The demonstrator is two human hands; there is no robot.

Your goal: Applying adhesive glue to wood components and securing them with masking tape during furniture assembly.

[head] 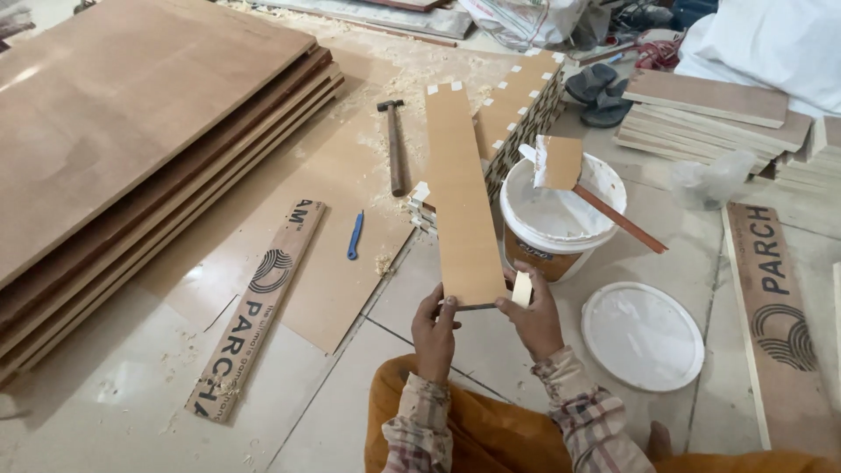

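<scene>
Strip (459, 193) pinched at its near end by my left hand (434, 328) and right hand (534, 320), running toward 12 o'clock beside the glue bucket (561, 219); I judge gluing not begun, taped stack (526, 105) done.

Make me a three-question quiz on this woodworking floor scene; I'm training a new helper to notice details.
1. True or false: both hands grip the near end of the long wooden strip.
2. What lies on the floor right of the bucket? A) its white lid B) a saw
3. Which tool lies left of the strip?

Key: 1 true, left hand and right hand; 2 A, lid; 3 hammer.
</scene>
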